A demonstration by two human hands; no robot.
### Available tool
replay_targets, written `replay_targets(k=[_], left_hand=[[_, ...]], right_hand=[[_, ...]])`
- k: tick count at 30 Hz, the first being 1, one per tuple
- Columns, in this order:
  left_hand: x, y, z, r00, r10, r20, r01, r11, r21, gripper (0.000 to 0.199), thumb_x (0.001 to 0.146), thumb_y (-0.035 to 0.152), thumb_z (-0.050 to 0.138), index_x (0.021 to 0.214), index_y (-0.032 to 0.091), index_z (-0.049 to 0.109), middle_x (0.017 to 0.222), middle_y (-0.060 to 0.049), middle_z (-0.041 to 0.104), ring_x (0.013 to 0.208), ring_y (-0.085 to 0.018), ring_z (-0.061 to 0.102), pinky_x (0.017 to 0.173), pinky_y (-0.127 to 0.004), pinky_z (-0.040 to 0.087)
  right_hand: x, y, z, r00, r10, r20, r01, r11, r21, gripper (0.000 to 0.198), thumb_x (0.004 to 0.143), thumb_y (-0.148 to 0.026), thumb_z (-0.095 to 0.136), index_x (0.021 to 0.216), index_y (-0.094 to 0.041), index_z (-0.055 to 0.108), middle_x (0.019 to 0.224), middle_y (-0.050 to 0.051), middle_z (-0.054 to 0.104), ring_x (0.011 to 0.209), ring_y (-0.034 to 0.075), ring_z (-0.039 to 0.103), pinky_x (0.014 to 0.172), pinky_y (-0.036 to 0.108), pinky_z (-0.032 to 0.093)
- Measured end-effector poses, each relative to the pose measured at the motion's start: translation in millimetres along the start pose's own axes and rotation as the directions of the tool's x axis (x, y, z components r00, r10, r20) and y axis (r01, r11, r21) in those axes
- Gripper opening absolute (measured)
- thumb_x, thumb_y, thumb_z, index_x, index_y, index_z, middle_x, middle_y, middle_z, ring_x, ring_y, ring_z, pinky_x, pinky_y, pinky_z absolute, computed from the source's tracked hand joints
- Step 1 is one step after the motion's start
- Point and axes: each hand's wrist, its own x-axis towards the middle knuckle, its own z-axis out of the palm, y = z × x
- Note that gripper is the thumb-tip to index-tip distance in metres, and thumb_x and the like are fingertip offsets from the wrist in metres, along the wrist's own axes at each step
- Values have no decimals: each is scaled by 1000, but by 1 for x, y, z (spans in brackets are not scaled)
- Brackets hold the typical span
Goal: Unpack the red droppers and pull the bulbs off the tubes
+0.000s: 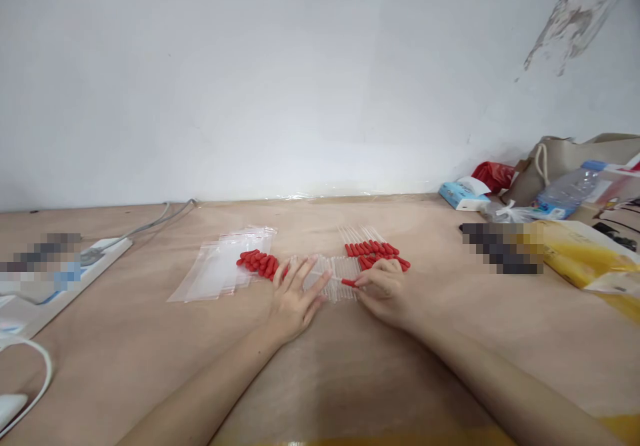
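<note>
A thin clear stick with a red tip point(349, 283) is pinched between the thumb and fingers of my right hand point(384, 291). Its clear end points toward my left hand point(296, 296), which lies with fingers spread, palm down. Those fingers rest over the left part of a row of clear thin sticks point(336, 271) and touch or nearly touch a pile of loose red caps point(257, 261). Beyond my right hand lie red-capped sticks point(371, 249) side by side, red ends toward me. More red pieces show beside my right fingers, partly hidden by them.
Clear zip bags point(210, 273) lie overlapped at the left. Farther left is a white power strip point(107, 251) with a grey cable. A tissue pack point(463, 196), plastic bottle point(570, 189) and yellow packet point(575, 253) crowd the right side. A wall point(300, 86) bounds the back.
</note>
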Motion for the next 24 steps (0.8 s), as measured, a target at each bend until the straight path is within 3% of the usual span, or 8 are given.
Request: replay_targets(k=[3, 7, 10, 14, 21, 24], left_hand=[[-1, 4, 2, 999, 41, 20, -40, 999, -16, 25, 81, 24, 54, 106, 26, 57, 98, -4, 62, 93, -19, 52, 92, -44, 27], [-4, 3, 6, 1000, 31, 3, -31, 999, -36, 14, 81, 21, 54, 94, 22, 61, 70, 0, 63, 69, -13, 51, 78, -35, 31], [-5, 2, 7, 999, 44, 21, -43, 998, -55, 12, 82, 21, 53, 91, 20, 61, 66, 0, 61, 65, -13, 48, 73, -33, 30], [-7, 4, 5, 995, 70, 72, -65, 996, -68, 11, 82, 19, 50, 84, 21, 61, 63, 0, 59, 64, -13, 47, 69, -33, 28], [-9, 5, 3, 988, 93, 126, -82, 992, -91, 16, 83, 18, 46, 84, 21, 61, 61, -1, 57, 62, -13, 46, 66, -33, 30], [-12, -7, 1, 995, 13, 95, -1, 991, -130, 18, 84, 17, 43, 84, 19, 61, 64, -2, 57, 63, -13, 48, 64, -31, 34]], right_hand=[[-12, -4, 9, 997, -71, -24, 72, 997, 28, 7, 74, -17, 57, 74, -23, 60, 75, -1, 64, 69, 13, 51, 72, 31, 34], [-12, -8, 15, 999, -49, -8, 49, 999, -2, 8, 75, -21, 57, 83, -22, 60, 76, 0, 64, 71, 13, 49, 71, 31, 32], [-10, -10, 16, 995, -96, -22, 94, 992, -79, 17, 75, -28, 61, 91, -22, 61, 78, 1, 65, 72, 14, 48, 70, 31, 29], [-10, -12, 13, 983, -185, -2, 182, 969, -167, 9, 78, -26, 58, 85, -26, 64, 66, -2, 62, 68, 13, 47, 73, 32, 27], [-13, -12, 2, 977, -197, 78, 209, 956, -207, 12, 79, -26, 55, 72, -24, 64, 60, -2, 59, 68, 13, 49, 75, 33, 28], [-14, 3, -7, 988, -152, 32, 155, 965, -214, 11, 79, -22, 55, 76, -26, 65, 65, -1, 62, 71, 13, 51, 77, 34, 29]])
